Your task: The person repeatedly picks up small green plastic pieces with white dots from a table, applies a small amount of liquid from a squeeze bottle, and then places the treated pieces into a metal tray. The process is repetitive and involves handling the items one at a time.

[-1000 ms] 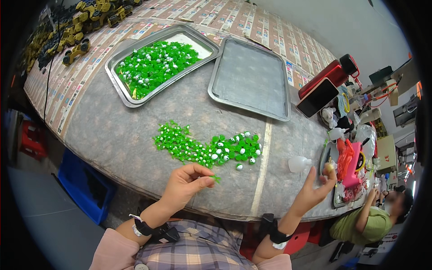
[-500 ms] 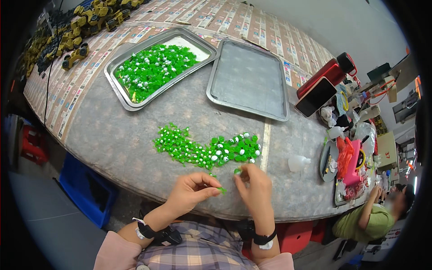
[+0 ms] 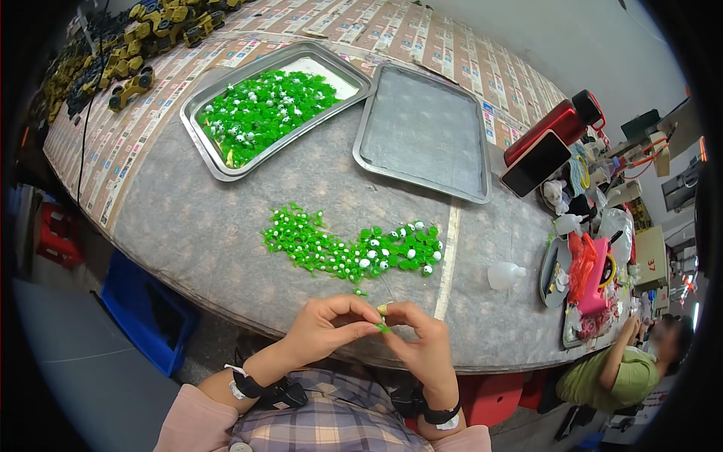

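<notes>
Near the table's front edge my two hands meet fingertip to fingertip. My left hand [image 3: 329,325] pinches a small green plastic piece [image 3: 383,328] between thumb and forefinger. My right hand [image 3: 426,345] closes on it from the other side, thumb below and forefinger above. A small pale bit shows at the right forefinger's tip; its kind is too small to tell. Just beyond the hands lies a loose pile of small green pieces with white tips [image 3: 305,242]. It runs rightward into larger green leaf-shaped pieces with white-and-black balls [image 3: 403,247].
Farther back stand a metal tray [image 3: 226,175] heaped with green-and-white pieces and a grey metal tray [image 3: 422,124]. At right are a phone [image 3: 535,163], a red bottle [image 3: 548,132], a translucent small bottle [image 3: 505,276] and a pink holder [image 3: 595,279]. A person in green [image 3: 614,374] sits beyond.
My right hand has come left and nearer, from beside the ball pieces to my left fingertips. The left hand has shifted slightly right. The camera view has shifted a little.
</notes>
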